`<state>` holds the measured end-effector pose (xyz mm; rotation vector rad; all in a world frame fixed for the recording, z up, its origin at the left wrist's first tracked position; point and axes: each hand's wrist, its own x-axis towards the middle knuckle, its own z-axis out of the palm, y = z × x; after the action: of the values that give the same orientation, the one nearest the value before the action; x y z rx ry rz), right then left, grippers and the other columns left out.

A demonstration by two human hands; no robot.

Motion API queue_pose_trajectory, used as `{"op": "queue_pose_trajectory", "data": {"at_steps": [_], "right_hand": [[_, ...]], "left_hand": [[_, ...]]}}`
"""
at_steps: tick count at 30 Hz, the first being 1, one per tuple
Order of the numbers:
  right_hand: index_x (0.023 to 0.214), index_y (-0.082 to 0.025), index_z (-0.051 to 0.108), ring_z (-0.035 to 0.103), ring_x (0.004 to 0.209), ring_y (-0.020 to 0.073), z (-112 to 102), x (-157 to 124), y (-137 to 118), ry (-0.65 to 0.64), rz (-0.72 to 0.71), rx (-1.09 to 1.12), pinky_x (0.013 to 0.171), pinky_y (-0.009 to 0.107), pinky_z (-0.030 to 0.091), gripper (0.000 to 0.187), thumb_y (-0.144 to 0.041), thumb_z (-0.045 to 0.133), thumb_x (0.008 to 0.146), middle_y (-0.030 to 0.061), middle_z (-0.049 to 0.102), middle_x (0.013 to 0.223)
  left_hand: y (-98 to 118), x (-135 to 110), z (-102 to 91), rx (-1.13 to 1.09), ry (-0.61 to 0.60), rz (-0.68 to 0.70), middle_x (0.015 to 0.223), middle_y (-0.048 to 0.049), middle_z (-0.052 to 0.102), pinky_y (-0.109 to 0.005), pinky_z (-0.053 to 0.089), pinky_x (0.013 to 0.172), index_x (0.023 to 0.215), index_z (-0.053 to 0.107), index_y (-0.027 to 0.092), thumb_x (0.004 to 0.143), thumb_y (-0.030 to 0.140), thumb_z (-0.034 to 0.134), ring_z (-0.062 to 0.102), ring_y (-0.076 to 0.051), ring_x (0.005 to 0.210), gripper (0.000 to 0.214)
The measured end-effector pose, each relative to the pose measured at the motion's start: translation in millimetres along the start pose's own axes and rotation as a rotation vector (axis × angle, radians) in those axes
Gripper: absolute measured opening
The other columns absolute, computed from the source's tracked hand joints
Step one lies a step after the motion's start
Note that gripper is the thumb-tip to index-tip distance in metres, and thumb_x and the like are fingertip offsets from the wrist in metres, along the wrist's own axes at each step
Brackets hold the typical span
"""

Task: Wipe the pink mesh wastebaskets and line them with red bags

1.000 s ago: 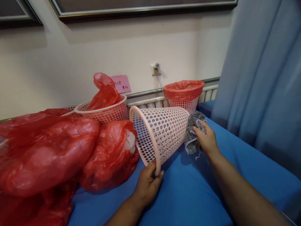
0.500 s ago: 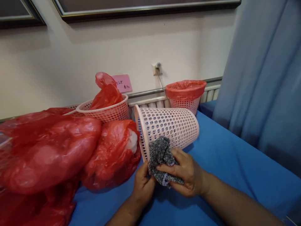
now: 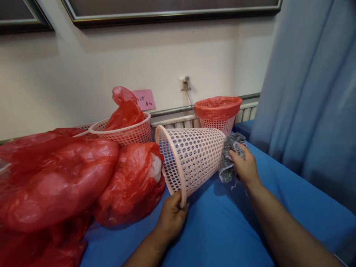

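Observation:
A pale pink perforated wastebasket [image 3: 194,155] lies on its side over the blue-covered surface [image 3: 219,230], its open mouth facing left. My left hand [image 3: 172,217] is closed on the lower edge of the basket's rim, thumb and fingers on either side of it. At the other end, my right hand [image 3: 246,167] grips a grey speckled cloth [image 3: 232,157] with a pale edge. The cloth presses against the basket's base and covers most of it.
Red plastic bags [image 3: 61,178] heap up on the left, beside another pink basket [image 3: 125,133] with a red bag in it. A red-lined basket [image 3: 218,113] stands behind, near the wall socket [image 3: 185,83]. A blue curtain [image 3: 311,92] hangs at right.
My right hand has moved the cloth from beside the rim, rightward to the basket's base. The basket has turned slightly, showing more of its mouth. My left hand stays at the rim.

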<state>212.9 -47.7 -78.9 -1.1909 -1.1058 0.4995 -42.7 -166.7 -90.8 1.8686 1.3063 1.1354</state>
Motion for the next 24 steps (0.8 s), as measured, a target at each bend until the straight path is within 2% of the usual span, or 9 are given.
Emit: {"op": "queue_pose_trajectory", "data": {"at_steps": [3,6,9,12,14,16,21,23,24], "right_hand": [[0.128,-0.025,0.064,0.059,0.114,0.0277,3.4,-34.3,-19.4,-0.234,-0.414,-0.027,0.103,0.049,0.048,0.047,-0.026,0.060,0.081,0.0100,0.058,0.122],[0.134,-0.026,0.060,0.059,0.106,0.0268,4.5,-67.7,-40.0,-0.525,-0.748,0.025,0.090,0.045,0.054,0.056,-0.020,0.060,0.078,0.0109,0.053,0.123],[0.134,-0.024,0.058,0.057,0.099,0.0272,6.0,-82.0,-50.2,-0.679,-0.918,0.074,0.082,0.045,0.055,0.057,-0.022,0.060,0.077,0.0116,0.053,0.117],[0.135,-0.024,0.056,0.057,0.098,0.0269,8.1,-83.4,-51.8,-0.736,-0.978,0.088,0.079,0.045,0.054,0.058,-0.023,0.059,0.077,0.0112,0.055,0.116],[0.134,-0.025,0.057,0.057,0.098,0.0264,7.9,-80.6,-49.7,-0.711,-0.968,0.069,0.079,0.044,0.054,0.056,-0.022,0.059,0.077,0.0108,0.055,0.117],[0.131,-0.026,0.059,0.058,0.100,0.0261,5.8,-72.1,-43.8,-0.606,-0.871,0.014,0.083,0.043,0.054,0.053,-0.020,0.058,0.079,0.0103,0.056,0.118],[0.124,-0.024,0.065,0.061,0.108,0.0279,-1.1,-22.1,-12.1,-0.121,-0.311,-0.153,0.100,0.047,0.049,0.041,-0.027,0.057,0.084,0.0088,0.060,0.113],[0.121,-0.021,0.066,0.061,0.109,0.0296,-1.4,-7.1,-2.7,-0.016,-0.176,-0.166,0.102,0.050,0.047,0.040,-0.033,0.059,0.084,0.0089,0.061,0.111],[0.122,-0.021,0.066,0.061,0.110,0.0299,-1.0,-5.0,-1.6,-0.011,-0.170,-0.160,0.103,0.051,0.046,0.041,-0.033,0.059,0.084,0.0094,0.061,0.112]], "left_hand": [[-4.3,3.5,0.6,0.011,0.004,-0.012,0.112,-0.0065,0.076,-0.040,0.055,0.096,0.113,0.074,0.020,0.087,0.022,0.059,0.070,-0.025,0.100,0.030],[-2.2,3.8,-0.3,0.001,0.020,-0.006,0.095,-0.0053,0.077,-0.036,0.057,0.087,0.100,0.075,0.018,0.086,0.025,0.062,0.070,-0.023,0.087,0.021],[5.2,-0.5,-2.2,-0.059,0.090,0.035,0.079,-0.0038,0.073,-0.031,0.057,0.077,0.087,0.074,0.015,0.081,0.034,0.071,0.066,-0.021,0.076,0.020],[10.8,-5.6,-4.2,-0.112,0.203,0.053,0.081,-0.0043,0.072,-0.029,0.056,0.074,0.093,0.074,0.014,0.085,0.041,0.069,0.066,-0.020,0.076,0.029],[11.5,-7.2,-5.4,-0.125,0.223,0.033,0.085,-0.0050,0.074,-0.030,0.056,0.077,0.102,0.074,0.015,0.089,0.041,0.064,0.067,-0.021,0.079,0.031],[10.2,-7.4,-6.2,-0.113,0.214,0.010,0.092,-0.0063,0.075,-0.033,0.056,0.085,0.109,0.074,0.015,0.092,0.040,0.062,0.069,-0.023,0.088,0.032],[8.4,-8.0,-3.8,0.030,0.087,0.040,0.096,-0.0072,0.075,-0.034,0.056,0.089,0.110,0.074,0.016,0.091,0.033,0.062,0.070,-0.024,0.095,0.027],[9.2,-8.3,-0.8,0.082,0.001,0.070,0.101,-0.0076,0.075,-0.034,0.055,0.091,0.111,0.072,0.017,0.091,0.030,0.062,0.069,-0.023,0.096,0.026],[9.6,-8.3,0.9,0.102,-0.034,0.081,0.103,-0.0079,0.074,-0.034,0.054,0.093,0.111,0.071,0.017,0.091,0.029,0.062,0.068,-0.023,0.097,0.025]]}}
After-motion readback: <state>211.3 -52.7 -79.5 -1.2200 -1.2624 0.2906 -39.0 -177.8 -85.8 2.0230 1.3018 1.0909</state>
